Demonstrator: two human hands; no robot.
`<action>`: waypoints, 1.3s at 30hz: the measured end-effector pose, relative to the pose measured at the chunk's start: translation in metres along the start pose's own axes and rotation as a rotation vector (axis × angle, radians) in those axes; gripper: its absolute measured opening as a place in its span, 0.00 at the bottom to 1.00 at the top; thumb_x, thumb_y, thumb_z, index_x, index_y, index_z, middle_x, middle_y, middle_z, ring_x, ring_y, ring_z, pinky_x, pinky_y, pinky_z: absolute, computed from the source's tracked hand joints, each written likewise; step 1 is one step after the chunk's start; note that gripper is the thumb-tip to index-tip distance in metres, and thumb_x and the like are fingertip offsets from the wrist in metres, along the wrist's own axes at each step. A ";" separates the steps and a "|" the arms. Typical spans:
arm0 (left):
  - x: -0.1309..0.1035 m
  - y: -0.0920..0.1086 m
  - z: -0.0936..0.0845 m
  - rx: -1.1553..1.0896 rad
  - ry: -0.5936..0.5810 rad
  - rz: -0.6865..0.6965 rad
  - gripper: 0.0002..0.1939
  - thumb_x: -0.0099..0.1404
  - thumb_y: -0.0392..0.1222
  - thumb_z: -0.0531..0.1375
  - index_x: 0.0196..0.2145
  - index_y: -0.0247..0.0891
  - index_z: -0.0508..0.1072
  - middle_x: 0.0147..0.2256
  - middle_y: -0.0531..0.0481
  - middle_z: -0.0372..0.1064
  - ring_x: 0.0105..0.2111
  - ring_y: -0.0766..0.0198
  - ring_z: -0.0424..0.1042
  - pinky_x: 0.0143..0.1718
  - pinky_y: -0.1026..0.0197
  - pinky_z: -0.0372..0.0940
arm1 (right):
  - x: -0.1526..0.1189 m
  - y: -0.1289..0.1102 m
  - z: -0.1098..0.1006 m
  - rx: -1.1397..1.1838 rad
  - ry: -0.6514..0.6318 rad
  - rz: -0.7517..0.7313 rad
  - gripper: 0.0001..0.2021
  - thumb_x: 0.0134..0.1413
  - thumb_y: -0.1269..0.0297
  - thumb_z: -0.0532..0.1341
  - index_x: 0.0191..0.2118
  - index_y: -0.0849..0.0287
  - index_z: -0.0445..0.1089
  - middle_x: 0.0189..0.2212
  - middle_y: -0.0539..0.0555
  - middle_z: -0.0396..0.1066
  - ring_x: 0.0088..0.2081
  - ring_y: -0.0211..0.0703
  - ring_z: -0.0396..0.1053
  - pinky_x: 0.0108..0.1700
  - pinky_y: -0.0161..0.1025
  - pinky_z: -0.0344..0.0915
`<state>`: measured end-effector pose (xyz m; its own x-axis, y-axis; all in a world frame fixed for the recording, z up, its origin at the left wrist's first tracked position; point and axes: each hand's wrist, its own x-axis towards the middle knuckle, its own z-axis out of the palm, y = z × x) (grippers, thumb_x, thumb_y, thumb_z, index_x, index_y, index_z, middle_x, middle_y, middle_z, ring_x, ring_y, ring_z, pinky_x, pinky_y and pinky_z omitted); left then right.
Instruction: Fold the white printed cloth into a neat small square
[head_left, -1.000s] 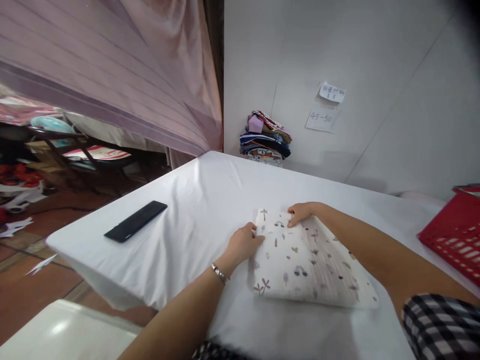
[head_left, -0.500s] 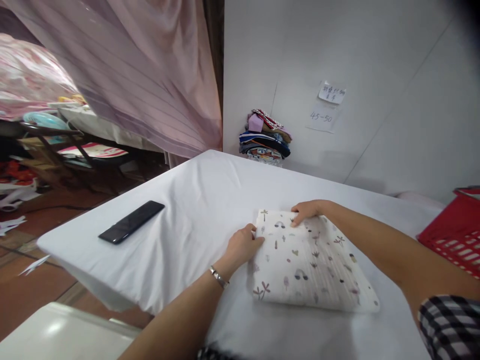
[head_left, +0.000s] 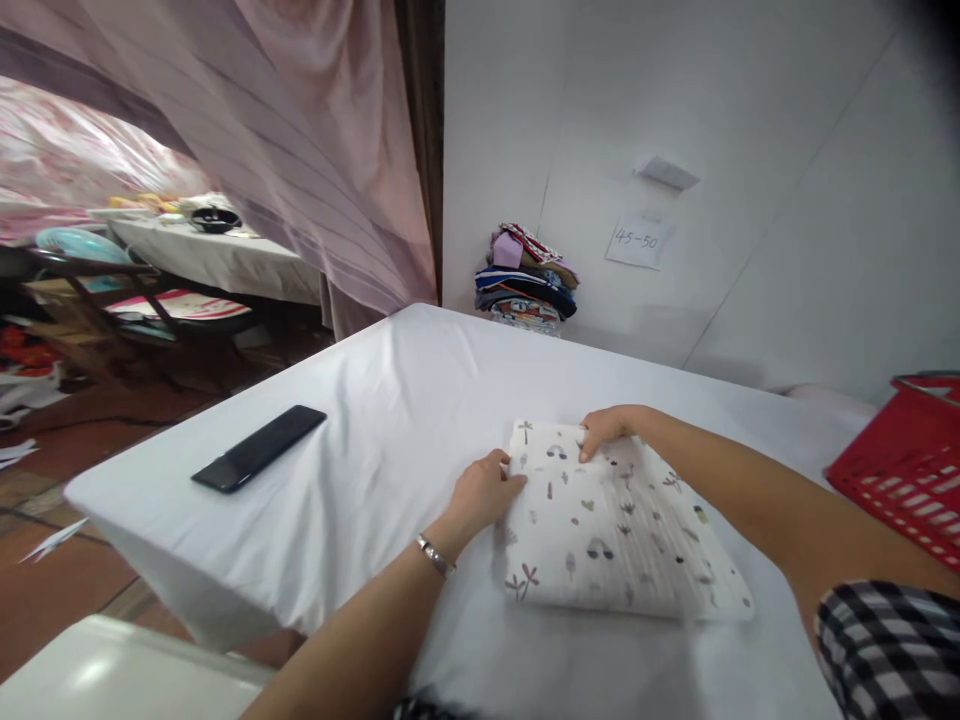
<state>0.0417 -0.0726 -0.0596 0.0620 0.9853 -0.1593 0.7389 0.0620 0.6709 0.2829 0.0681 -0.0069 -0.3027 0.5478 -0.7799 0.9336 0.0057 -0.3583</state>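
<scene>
A folded white cloth (head_left: 592, 530), printed with small rainbows, palm trees and other motifs, lies flat on the white-covered table (head_left: 360, 430). My left hand (head_left: 484, 487), with a silver bracelet at the wrist, grips the cloth's left edge, thumb on top and fingers at the side. At the far edge, my right hand (head_left: 609, 428) pinches the cloth with its thumb on top; its other fingers are hidden behind the fold. The cloth's near right corner spreads out in a looser layer.
A black phone (head_left: 260, 448) lies on the table's left part. Folded clothes (head_left: 526, 280) are stacked at the back by the wall. A red basket (head_left: 904, 465) stands at the right. A white stool-like surface (head_left: 112, 670) is at lower left, and a pink curtain (head_left: 330, 130) hangs behind.
Both hands keep their hold and the cloth looks the same. My view has shifted slightly, and the upper paper on the wall now sticks outward.
</scene>
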 end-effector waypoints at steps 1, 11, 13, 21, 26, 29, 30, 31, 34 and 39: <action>0.000 0.000 0.000 0.000 0.001 0.004 0.20 0.59 0.50 0.56 0.47 0.39 0.67 0.39 0.47 0.74 0.39 0.57 0.72 0.36 0.60 0.62 | -0.002 0.001 0.000 0.015 0.009 -0.020 0.31 0.24 0.53 0.72 0.42 0.58 0.72 0.47 0.58 0.72 0.47 0.57 0.70 0.43 0.45 0.70; 0.002 -0.005 0.002 -0.045 0.025 -0.025 0.21 0.59 0.54 0.56 0.47 0.42 0.68 0.39 0.48 0.73 0.39 0.59 0.71 0.37 0.61 0.62 | -0.017 0.001 0.000 0.064 0.024 -0.066 0.30 0.25 0.52 0.72 0.41 0.57 0.72 0.44 0.57 0.74 0.45 0.56 0.71 0.41 0.44 0.70; 0.006 -0.006 0.003 -0.068 0.046 -0.036 0.23 0.61 0.57 0.54 0.48 0.41 0.67 0.41 0.48 0.73 0.39 0.59 0.71 0.38 0.62 0.62 | -0.021 0.002 -0.003 0.120 -0.013 -0.056 0.30 0.24 0.52 0.72 0.40 0.58 0.71 0.43 0.58 0.74 0.44 0.56 0.71 0.41 0.44 0.71; 0.057 0.021 -0.020 -0.085 0.078 0.126 0.39 0.58 0.61 0.56 0.61 0.39 0.54 0.60 0.41 0.55 0.55 0.55 0.61 0.52 0.59 0.58 | -0.041 0.002 -0.012 0.197 -0.056 -0.163 0.27 0.28 0.53 0.71 0.40 0.58 0.71 0.42 0.57 0.74 0.43 0.53 0.72 0.43 0.44 0.70; 0.085 0.048 -0.040 -0.211 -0.344 0.208 0.38 0.53 0.64 0.59 0.57 0.43 0.63 0.60 0.46 0.58 0.56 0.56 0.61 0.53 0.60 0.59 | -0.071 -0.002 -0.011 0.174 -0.038 -0.215 0.27 0.29 0.54 0.71 0.42 0.56 0.71 0.42 0.55 0.74 0.43 0.53 0.71 0.43 0.43 0.69; 0.094 0.062 -0.052 -0.242 -0.638 0.169 0.30 0.50 0.61 0.62 0.48 0.44 0.72 0.51 0.48 0.69 0.49 0.57 0.68 0.46 0.59 0.64 | -0.087 -0.005 -0.010 0.126 0.002 -0.222 0.26 0.30 0.55 0.71 0.41 0.55 0.72 0.43 0.53 0.74 0.46 0.53 0.70 0.45 0.42 0.68; 0.097 0.067 -0.057 -0.231 -0.707 0.164 0.28 0.49 0.60 0.63 0.45 0.43 0.73 0.48 0.48 0.71 0.47 0.57 0.70 0.44 0.59 0.64 | -0.091 -0.006 -0.010 0.111 0.013 -0.222 0.26 0.31 0.55 0.71 0.42 0.55 0.72 0.43 0.53 0.74 0.46 0.52 0.70 0.45 0.41 0.67; 0.099 0.072 -0.063 -0.204 -0.754 0.166 0.26 0.49 0.59 0.64 0.42 0.43 0.75 0.45 0.48 0.73 0.45 0.57 0.71 0.43 0.59 0.65 | -0.093 -0.006 -0.009 0.100 0.021 -0.225 0.26 0.31 0.55 0.71 0.42 0.55 0.72 0.43 0.53 0.74 0.46 0.52 0.70 0.45 0.41 0.67; 0.103 0.091 -0.076 -0.076 -0.793 0.187 0.23 0.46 0.58 0.65 0.37 0.43 0.77 0.39 0.49 0.76 0.40 0.57 0.72 0.40 0.60 0.65 | -0.095 -0.004 -0.010 0.093 0.033 -0.242 0.27 0.31 0.54 0.70 0.43 0.55 0.71 0.42 0.52 0.74 0.45 0.51 0.71 0.44 0.41 0.67; 0.099 0.120 -0.073 0.111 -0.833 0.154 0.23 0.44 0.62 0.64 0.32 0.42 0.78 0.35 0.45 0.76 0.37 0.52 0.73 0.38 0.56 0.65 | -0.088 0.005 -0.012 0.093 0.056 -0.288 0.26 0.30 0.56 0.71 0.42 0.56 0.72 0.40 0.52 0.75 0.44 0.52 0.71 0.44 0.41 0.67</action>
<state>0.0876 0.0440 0.0580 0.6079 0.5400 -0.5821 0.7407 -0.1217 0.6607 0.3165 0.0297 0.0660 -0.5392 0.5801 -0.6106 0.7883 0.0923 -0.6084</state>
